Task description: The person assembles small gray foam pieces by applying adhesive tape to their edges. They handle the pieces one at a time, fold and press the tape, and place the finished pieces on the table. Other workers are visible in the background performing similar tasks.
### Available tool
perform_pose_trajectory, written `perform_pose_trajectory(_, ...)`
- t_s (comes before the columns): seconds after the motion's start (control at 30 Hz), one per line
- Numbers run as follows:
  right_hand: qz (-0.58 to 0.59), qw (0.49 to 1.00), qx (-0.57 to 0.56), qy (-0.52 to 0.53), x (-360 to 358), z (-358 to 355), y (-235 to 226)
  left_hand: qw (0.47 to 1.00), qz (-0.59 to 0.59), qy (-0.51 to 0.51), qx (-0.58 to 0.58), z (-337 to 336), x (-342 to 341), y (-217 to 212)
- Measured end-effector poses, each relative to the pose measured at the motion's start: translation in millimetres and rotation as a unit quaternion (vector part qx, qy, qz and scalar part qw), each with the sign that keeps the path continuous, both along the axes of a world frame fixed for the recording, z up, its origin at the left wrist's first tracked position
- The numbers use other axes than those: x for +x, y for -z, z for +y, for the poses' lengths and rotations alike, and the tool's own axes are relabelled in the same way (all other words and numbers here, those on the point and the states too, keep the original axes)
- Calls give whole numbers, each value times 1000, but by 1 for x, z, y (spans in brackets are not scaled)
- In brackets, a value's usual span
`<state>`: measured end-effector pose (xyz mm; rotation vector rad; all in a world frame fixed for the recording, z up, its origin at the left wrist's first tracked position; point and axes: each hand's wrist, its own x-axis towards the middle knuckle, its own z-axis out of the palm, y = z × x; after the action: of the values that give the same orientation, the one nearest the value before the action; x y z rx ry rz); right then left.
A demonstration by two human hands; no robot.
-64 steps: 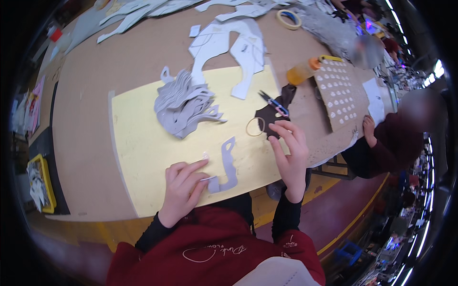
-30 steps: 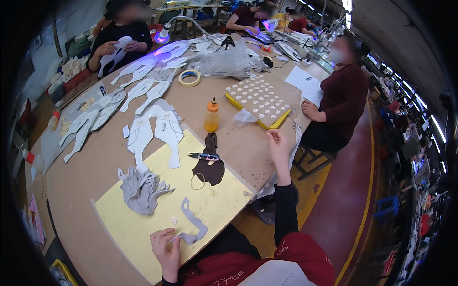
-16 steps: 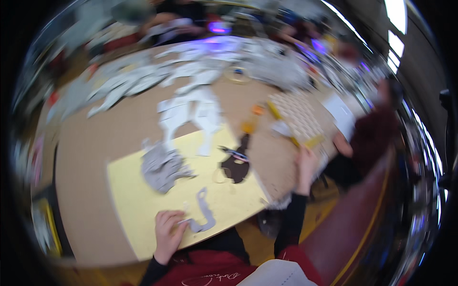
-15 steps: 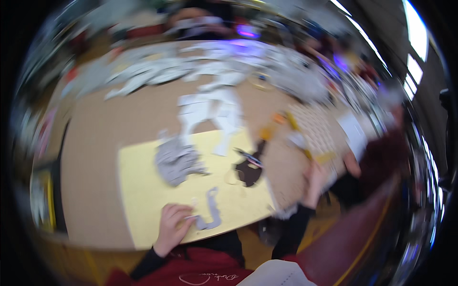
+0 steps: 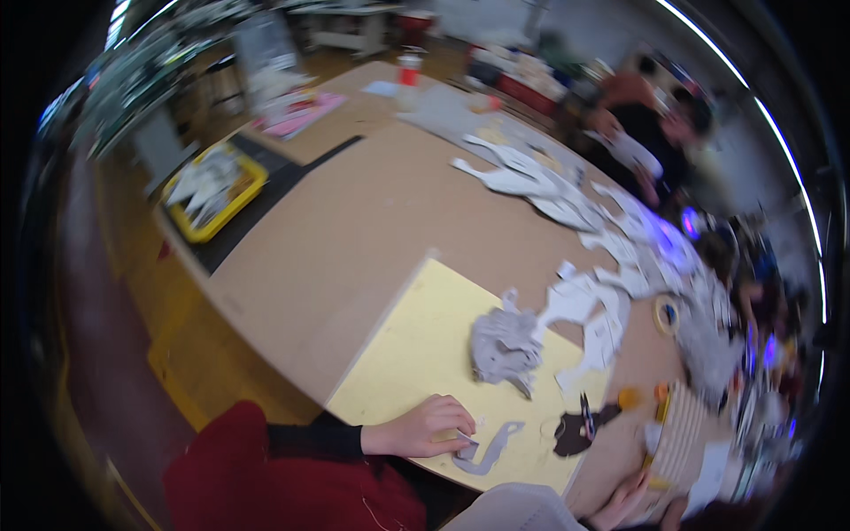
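On yellow sheet (image 5: 410, 350), left hand (image 5: 423, 429) pinches strip (image 5: 493, 455); right hand (image 5: 625, 499) near tray (image 5: 662, 411).

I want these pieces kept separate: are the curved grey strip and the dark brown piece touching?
Apart: in the head view, yellow sheet shows between the curved grey strip and the dark brown piece.

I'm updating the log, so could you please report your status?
Left hand pinches end of curved grey strip; right hand near tan board, grip blurred; grey stack apart from strip.
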<state>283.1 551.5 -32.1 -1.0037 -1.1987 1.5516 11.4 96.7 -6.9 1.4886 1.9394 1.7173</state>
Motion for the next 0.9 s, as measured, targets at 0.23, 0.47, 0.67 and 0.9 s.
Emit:
perform_pose_trajectory(0.23, 200, 975, -92, -7, 36, 28, 30, 996, -11, 67, -64, -5, 5, -11)
perform_pose_trajectory(0.47, 175, 978, -91, 61, -10, -27, 3, 992, 5, 49, -113, 2, 4, -13)
perform_pose_trajectory(0.67, 111, 988, -96, 39, -9, -33, -19, 991, -12, 38, -128, 5, 8, -13)
perform_pose_trajectory(0.9, -197, 976, 64, -73, -25, -78, -64, 977, 98, 37, -185, -11, -12, -24)
